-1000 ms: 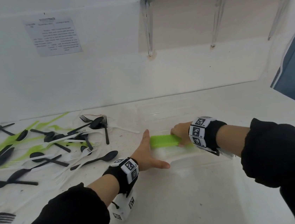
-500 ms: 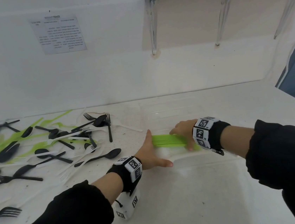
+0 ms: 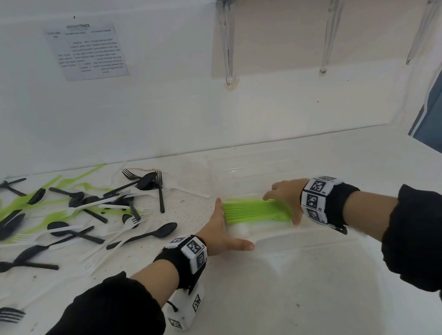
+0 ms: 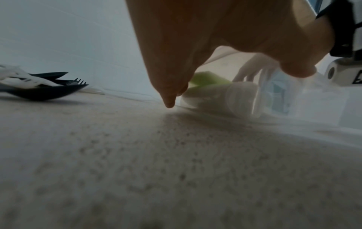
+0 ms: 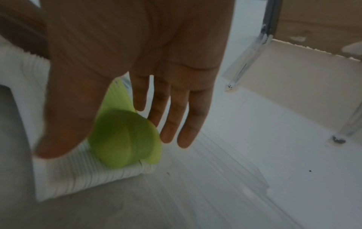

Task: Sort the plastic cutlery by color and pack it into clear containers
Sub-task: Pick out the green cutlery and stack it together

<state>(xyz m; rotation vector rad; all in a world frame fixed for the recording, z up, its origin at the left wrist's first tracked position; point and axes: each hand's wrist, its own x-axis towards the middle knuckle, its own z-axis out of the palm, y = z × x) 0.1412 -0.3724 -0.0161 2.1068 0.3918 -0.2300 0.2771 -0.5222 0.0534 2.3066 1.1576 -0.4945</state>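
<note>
A stack of green spoons (image 3: pixel 255 210) lies lengthwise in a clear container (image 3: pixel 242 170), on top of a row of white cutlery (image 3: pixel 238 230). My left hand (image 3: pixel 229 227) is flat with straight fingers, its palm against the container's left end by the green handle ends. The right hand (image 3: pixel 282 208) straddles the bowl end of the stack. In the right wrist view its thumb and straight fingers lie either side of the green bowls (image 5: pixel 125 139) above the white row (image 5: pixel 82 170). Seen from the left wrist, my left hand (image 4: pixel 170 99) points down at the container wall (image 4: pixel 245 99).
A loose pile of black, white and green cutlery (image 3: pixel 81 210) covers the table's left part. A lone black fork (image 3: pixel 5 314) lies near the front left. Shelf brackets (image 3: pixel 225 43) hang on the wall behind. The table edge (image 3: pixel 433 154) runs at the right.
My right hand has slid to the right along the green stack, so more of the stack shows. The left hand has stayed against the container's end.
</note>
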